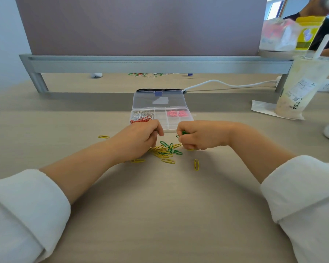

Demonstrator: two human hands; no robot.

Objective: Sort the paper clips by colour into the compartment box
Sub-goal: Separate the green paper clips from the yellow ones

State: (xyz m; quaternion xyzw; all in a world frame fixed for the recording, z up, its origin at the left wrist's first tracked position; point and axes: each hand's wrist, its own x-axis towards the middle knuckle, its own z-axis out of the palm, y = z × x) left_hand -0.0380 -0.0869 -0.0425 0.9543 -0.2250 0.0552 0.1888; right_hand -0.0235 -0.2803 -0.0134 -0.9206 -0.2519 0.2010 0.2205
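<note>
right hand [196, 136] clutches green clips [184, 132]; left hand [141, 138] curls onto the pile [166, 151] between them, its hold unclear; compartment box [160, 103] just beyond.

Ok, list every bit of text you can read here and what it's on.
"TEA": on the cup, low on its side.
White label on the cup: print too small to read.
Yellow carton: markings blurred, unreadable.

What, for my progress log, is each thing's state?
compartment box: lid open, tilted back.
sorted clips: red, white, pink, in compartments.
yellow and green clips: loose pile on table.
left hand: curled over pile, grasp unclear.
right hand: gripping green clips.
tea cup: upright, straw in.
</note>
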